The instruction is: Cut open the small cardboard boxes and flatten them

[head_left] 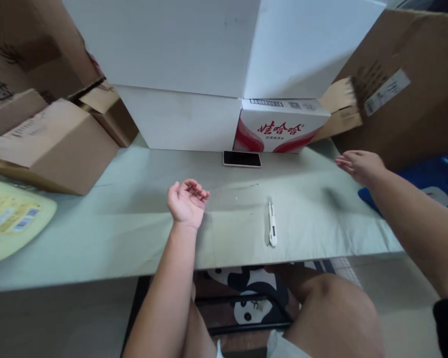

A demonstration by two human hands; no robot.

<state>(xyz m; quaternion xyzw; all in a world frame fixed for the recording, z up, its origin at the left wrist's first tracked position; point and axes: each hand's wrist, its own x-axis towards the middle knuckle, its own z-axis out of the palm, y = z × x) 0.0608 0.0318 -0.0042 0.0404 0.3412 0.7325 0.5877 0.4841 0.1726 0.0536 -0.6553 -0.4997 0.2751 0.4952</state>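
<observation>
My left hand rests on the pale green table cover, palm up, with its fingers loosely curled and nothing in them. Over the table's right edge my right hand is stretched out with flat fingers and holds nothing. A white utility knife lies on the cover between the two hands, nearer the front edge. Further back a dark phone lies flat, just in front of a red and white carton.
Large white boxes are stacked along the back. Brown cardboard boxes crowd the left, and a big brown carton stands at the right. A yellow package lies at the left edge. A blue object sits at the right.
</observation>
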